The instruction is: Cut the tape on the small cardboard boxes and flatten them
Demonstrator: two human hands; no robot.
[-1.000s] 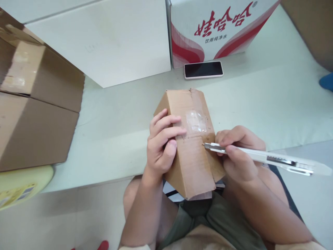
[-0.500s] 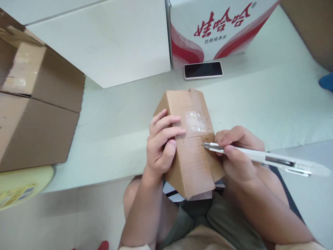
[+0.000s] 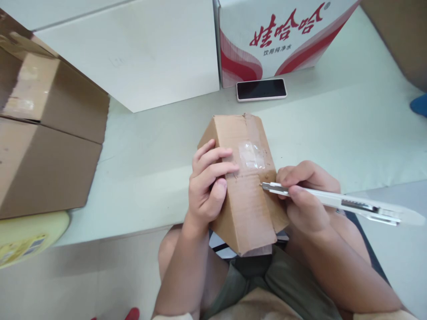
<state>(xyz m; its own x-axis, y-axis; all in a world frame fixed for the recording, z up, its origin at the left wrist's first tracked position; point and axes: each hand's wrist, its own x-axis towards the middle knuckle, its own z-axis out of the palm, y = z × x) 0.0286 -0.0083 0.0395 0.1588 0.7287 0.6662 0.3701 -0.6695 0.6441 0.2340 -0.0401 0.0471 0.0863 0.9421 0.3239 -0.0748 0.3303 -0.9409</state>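
Observation:
A small brown cardboard box (image 3: 248, 209) is tilted at the near edge of the table, with clear tape (image 3: 252, 155) across its upper face. My left hand (image 3: 208, 186) grips its left side, fingers over the edge and onto the top. In my right hand (image 3: 305, 195) is a white utility knife (image 3: 353, 204), pinched near its front between thumb and fingers. The knife's tip touches or nearly touches the box face, just below the tape patch. My right fingertips are close against the box's right side; some of them are hidden.
A phone (image 3: 262, 90) lies on the pale green tabletop (image 3: 150, 178), before a red-and-white carton (image 3: 273, 44) and a large white box (image 3: 140, 58). Brown cartons (image 3: 63, 155) stand at left, above a yellow container (image 3: 33, 235). Something blue (image 3: 418, 105) shows at the right edge.
Almost nothing differs. The whole view has shifted very slightly; both hands, the knife and the box keep the same positions relative to each other.

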